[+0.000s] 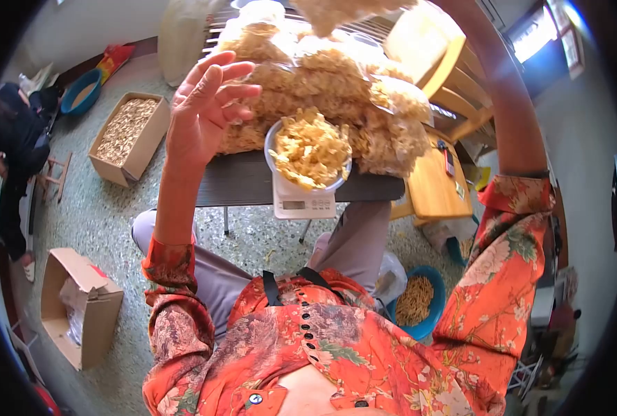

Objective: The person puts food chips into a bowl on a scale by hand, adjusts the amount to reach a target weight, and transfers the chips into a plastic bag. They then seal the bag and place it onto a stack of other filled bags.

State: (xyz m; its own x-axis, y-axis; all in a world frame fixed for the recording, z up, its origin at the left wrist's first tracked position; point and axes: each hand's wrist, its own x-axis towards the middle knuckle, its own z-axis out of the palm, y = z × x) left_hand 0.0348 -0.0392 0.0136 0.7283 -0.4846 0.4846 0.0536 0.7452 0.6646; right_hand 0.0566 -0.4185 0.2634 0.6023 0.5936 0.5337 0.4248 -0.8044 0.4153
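Note:
My left hand (208, 100) is raised with its fingers spread, holding nothing, left of the piled bags. My right forearm reaches up past the top edge, so that hand is out of sight. At the top edge hangs a blurred bag of pale yellow-brown pieces (346, 12); what holds it is hidden. A clear bowl heaped with curled yellowish dried pieces (312, 148) stands on a white kitchen scale (303, 205) at the front of the dark table (242, 182). Behind it, several filled clear plastic bags (301, 83) are stacked; the scale's digits are too small to read.
On the left floor are a cardboard box of dried pieces (129, 128), an open carton (80, 312) and a blue basin (82, 91). A person in dark clothes (17, 145) is at far left. Wooden chairs (440, 184) and a teal basin of brown sticks (418, 301) are right.

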